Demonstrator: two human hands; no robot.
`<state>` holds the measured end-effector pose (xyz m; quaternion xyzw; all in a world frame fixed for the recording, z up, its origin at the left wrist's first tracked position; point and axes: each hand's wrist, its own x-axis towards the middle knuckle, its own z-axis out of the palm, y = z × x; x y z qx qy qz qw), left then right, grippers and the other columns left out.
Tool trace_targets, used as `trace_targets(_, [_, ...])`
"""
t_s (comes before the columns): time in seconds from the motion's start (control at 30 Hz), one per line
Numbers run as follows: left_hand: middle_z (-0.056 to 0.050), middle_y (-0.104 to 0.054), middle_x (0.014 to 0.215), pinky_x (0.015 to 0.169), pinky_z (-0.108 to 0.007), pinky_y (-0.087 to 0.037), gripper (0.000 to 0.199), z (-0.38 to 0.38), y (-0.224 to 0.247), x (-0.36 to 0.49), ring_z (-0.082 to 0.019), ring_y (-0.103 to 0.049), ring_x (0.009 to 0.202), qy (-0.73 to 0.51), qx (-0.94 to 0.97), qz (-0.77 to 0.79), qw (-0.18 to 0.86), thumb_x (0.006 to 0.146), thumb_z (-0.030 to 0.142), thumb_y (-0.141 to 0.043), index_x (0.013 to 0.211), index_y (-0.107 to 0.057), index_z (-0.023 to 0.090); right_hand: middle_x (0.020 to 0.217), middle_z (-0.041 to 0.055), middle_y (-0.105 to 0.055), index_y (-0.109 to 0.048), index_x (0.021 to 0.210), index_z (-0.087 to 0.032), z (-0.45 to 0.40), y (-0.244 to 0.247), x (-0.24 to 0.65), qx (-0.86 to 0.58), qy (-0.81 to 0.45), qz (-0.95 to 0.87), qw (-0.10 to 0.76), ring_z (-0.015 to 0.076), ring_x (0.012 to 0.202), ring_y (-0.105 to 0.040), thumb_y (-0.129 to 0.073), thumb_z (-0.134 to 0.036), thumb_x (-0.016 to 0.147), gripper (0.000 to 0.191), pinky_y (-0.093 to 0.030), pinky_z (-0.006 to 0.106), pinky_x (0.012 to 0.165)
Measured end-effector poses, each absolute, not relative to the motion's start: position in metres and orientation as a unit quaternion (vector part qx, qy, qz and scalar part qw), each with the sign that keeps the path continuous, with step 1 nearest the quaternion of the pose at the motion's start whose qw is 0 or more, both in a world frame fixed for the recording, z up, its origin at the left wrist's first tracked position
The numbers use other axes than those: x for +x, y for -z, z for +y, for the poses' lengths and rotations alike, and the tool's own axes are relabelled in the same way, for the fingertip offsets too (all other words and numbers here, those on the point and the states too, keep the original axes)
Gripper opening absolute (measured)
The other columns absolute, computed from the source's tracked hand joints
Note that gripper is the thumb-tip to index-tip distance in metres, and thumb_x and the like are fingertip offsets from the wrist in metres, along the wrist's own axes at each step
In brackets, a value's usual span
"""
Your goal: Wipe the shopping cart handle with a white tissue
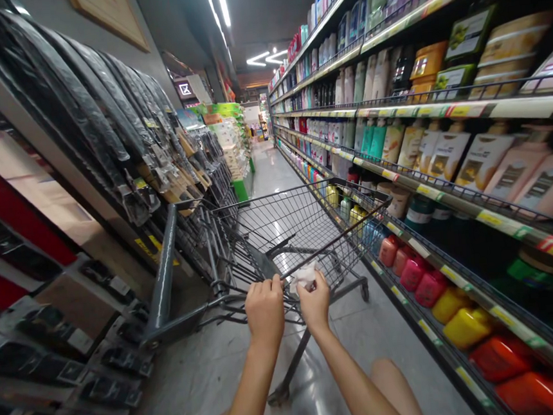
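Observation:
A dark wire shopping cart (263,225) stands sideways in front of me, its push handle (165,275) at the left. My left hand (264,305) is wrapped around the near top rim of the basket. Just to its right, my right hand (315,298) is closed on a crumpled white tissue (305,273), held against or close beside the same rim. Whether the tissue touches the wire cannot be made out. Through the mesh the basket shows bare wire and the floor beneath.
Shelves (430,187) of bottles and jars run along the right, close to the cart's far end. Packaged black goods (104,119) hang on the left. Grey tiled floor (265,163) stretches down the aisle past stacked boxes (232,147). A cart wheel (278,398) rests near my knees.

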<state>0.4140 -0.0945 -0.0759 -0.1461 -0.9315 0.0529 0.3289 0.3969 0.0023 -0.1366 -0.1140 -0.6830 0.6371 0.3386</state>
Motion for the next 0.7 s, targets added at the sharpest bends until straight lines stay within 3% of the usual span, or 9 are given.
trace_targets(0.13, [-0.007,-0.069,0.075,0.068,-0.032,-0.040,0.029,-0.095,0.072,0.417,-0.020,-0.060,0.070,-0.051,-0.171,-0.932,0.315,0.092,0.024,-0.041,0.101,-0.066,0.011,0.077,-0.0010,-0.052,-0.057,0.076,-0.019,-0.017,0.127,0.412,-0.043,-0.655,-0.681,0.324,0.0131,0.069,-0.049,-0.053,-0.017,0.078,0.005,-0.040,0.022,0.063])
trace_targets(0.27, [-0.010,-0.070,0.083,0.072,-0.034,-0.043,0.032,-0.098,0.069,0.421,-0.020,-0.061,0.074,-0.035,-0.195,-0.931,0.306,0.093,0.024,-0.037,0.102,-0.065,0.009,0.086,0.0030,-0.056,-0.060,0.084,-0.018,-0.032,0.124,0.422,0.022,-0.681,-0.666,0.304,0.0139,0.076,-0.054,-0.044,-0.025,0.091,0.018,-0.044,0.023,0.066])
trace_targets(0.4, [-0.010,-0.071,0.085,0.074,-0.035,-0.046,0.033,-0.102,0.069,0.422,-0.021,-0.062,0.076,-0.014,-0.196,-0.931,0.308,0.092,0.021,-0.035,0.103,-0.064,0.010,0.091,0.0039,-0.054,-0.061,0.084,-0.019,-0.018,0.134,0.415,0.028,-0.636,-0.700,0.324,0.0155,0.084,-0.055,-0.050,-0.013,0.082,0.013,-0.045,0.025,0.073])
trace_targets(0.53, [-0.012,-0.071,0.091,0.078,-0.037,-0.048,0.033,-0.104,0.073,0.422,-0.021,-0.064,0.080,-0.023,-0.208,-0.930,0.302,0.090,0.020,-0.038,0.109,-0.063,0.010,0.085,0.0013,-0.051,-0.061,0.082,-0.020,0.001,0.140,0.408,0.025,-0.592,-0.731,0.339,0.0149,0.078,-0.054,-0.048,-0.002,0.069,0.026,-0.044,0.024,0.070])
trace_targets(0.7, [-0.017,-0.062,0.123,0.101,-0.039,-0.039,0.040,-0.111,0.081,0.443,-0.024,-0.055,0.117,-0.048,-0.276,-0.896,0.346,0.084,0.009,-0.038,0.119,-0.058,0.006,0.090,0.0033,-0.055,-0.063,0.087,-0.020,0.002,0.139,0.409,0.003,-0.590,-0.720,0.366,0.0168,0.085,-0.056,-0.048,-0.004,0.070,0.029,-0.046,0.026,0.075])
